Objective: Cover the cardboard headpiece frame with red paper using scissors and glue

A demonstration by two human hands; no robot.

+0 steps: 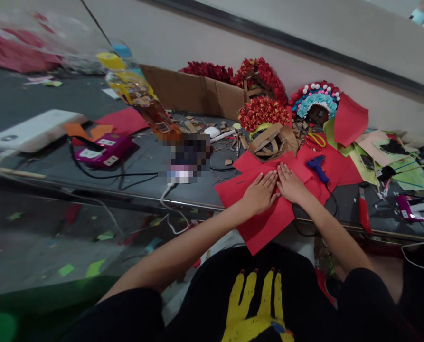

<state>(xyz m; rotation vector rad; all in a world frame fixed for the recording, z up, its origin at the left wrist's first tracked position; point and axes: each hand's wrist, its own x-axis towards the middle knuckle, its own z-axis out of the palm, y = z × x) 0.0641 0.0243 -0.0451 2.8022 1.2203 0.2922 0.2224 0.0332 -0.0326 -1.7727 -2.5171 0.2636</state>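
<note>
Both palms rest flat on a sheet of red paper (258, 223) that hangs over the front edge of the table. My left hand (262, 192) lies with its fingers stretched forward. Beside it, almost touching, my right hand (290, 184) also lies flat, fingers extended. More red paper (340, 164) is spread under and to the right of the hands. On it, right of my right hand, sits a blue glue gun (316, 165) with a black cord. Scissors (315, 141) with yellow and red handles lie just behind the glue gun.
Behind stand a cardboard strip (197, 92), a red-and-orange flowered headdress (263, 113) and a blue flowered headdress (316, 102). At left are a bottle (140, 97), a white power strip (37, 129) and a purple box (107, 151) with cords. A red-handled cutter (364, 211) lies at the right edge.
</note>
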